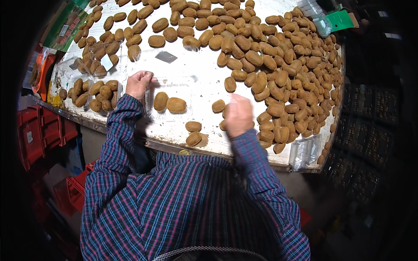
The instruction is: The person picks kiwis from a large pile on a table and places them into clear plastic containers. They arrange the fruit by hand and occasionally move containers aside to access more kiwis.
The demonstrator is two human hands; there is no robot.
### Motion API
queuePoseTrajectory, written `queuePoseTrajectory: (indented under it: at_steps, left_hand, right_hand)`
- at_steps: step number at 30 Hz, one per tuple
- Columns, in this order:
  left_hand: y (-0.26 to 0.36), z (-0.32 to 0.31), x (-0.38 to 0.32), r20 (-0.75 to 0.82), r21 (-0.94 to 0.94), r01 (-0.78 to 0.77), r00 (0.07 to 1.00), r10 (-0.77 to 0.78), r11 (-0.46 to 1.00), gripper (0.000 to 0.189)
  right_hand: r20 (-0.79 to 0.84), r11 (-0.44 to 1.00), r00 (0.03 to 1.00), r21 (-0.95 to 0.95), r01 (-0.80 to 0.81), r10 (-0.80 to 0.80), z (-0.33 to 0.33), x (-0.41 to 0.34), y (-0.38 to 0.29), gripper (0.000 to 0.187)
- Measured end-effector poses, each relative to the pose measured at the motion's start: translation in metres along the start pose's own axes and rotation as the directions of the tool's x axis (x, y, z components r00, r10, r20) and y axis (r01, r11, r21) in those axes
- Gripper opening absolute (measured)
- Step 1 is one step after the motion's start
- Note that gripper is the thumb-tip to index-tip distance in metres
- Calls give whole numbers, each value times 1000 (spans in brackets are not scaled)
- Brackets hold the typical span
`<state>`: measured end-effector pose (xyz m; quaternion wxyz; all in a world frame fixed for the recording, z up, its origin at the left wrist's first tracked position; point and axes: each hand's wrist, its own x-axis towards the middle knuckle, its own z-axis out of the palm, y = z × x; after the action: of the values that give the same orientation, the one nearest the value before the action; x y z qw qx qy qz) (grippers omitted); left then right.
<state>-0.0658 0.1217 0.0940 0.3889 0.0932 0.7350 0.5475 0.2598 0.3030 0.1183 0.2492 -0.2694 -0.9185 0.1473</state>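
On a white table (pixel 209 146) lies a clear plastic clamshell box (pixel 191 80) holding two kiwifruits, one a brown kiwifruit (pixel 176 105). My left hand (pixel 139 83) is at the box's upper left corner, its thumb and fingertips together; whether they pinch the plastic cannot be made out. To the right of the box my right hand (pixel 240 114), blurred, is over a few loose kiwifruits, left of the large kiwifruit pile (pixel 294 81). Its fingers are hidden. Two loose kiwifruits (pixel 193 126) lie below the box, near the table's front edge.
Filled clear clamshell boxes (pixel 104 96) stand at the left. A dark flat piece (pixel 166 57) lies beyond my left hand. Stacked empty clamshells (pixel 305 152) are at the front right corner. A green printed carton (pixel 63 27) is at far left; red plastic crates (pixel 39 133) stand below.
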Motion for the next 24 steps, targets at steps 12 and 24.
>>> queuePoseTrajectory:
  at_steps: [12, 24]
  left_hand:
    - [5, -17, 24, 3, 39, -4, 1000, 4, 999, 22]
    - [-4, -15, 32, 72, 141, 0, 997, -10, 990, 27]
  right_hand:
    - [262, 931, 897, -25, -363, 357, 3, -29, 25, 26]
    - [212, 917, 973, 399, 2, -94, 11, -69, -80, 35]
